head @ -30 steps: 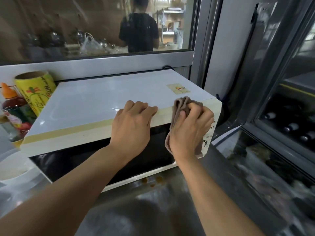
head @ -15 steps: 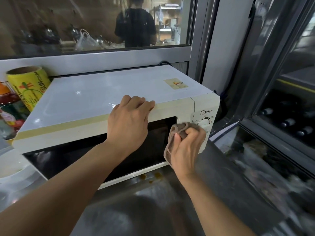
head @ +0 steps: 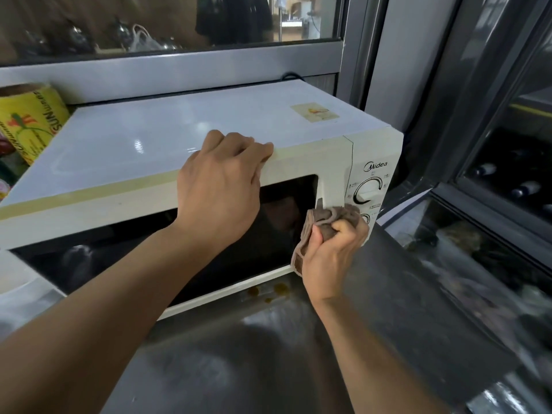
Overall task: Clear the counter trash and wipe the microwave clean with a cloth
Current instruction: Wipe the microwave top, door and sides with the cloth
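Fingers (head: 348, 227) press cloth (head: 325, 218) against microwave (head: 298, 168) front

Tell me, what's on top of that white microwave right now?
The left hand rests on the microwave top's front edge, and a faded sticker sits near the back right. What lies under the hand is hidden.

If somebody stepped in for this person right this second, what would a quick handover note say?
Left hand: fingers curled over the front top edge of the microwave, bracing it.
Right hand: grips the bunched brown cloth, pressed against the front at the lower part of the control panel, just right of the door window.
Done: cannot tell how much of the microwave has been wiped.
Left: brown drips lie on the steel counter below the door. A yellow roll stands left of the microwave.
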Demonstrator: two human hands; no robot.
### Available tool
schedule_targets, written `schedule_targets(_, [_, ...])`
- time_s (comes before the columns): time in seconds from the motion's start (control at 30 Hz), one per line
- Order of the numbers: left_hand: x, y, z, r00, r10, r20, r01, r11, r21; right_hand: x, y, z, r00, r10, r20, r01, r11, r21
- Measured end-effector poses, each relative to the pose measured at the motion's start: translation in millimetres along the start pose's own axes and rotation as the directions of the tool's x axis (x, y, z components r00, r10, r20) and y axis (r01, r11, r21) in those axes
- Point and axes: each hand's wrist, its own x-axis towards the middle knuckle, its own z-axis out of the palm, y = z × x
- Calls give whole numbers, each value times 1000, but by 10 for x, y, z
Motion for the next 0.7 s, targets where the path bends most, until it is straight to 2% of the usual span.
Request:
schedule_targets(0.3, [-6,7,7,1000,13,-19,-13,1000,3,-416,252,31,983,157,98,-148,984,-101])
schedule_targets(0.5, [-26,-7,-2,999,22,-23,-22,999,31,-485,154,10,918,356,176,-340,934,-114])
schedule_targets(0.7, [-18,-17,3,999,10,-32,-9,1000,20,-223,-110,-202,948,291,130,-294,956,4])
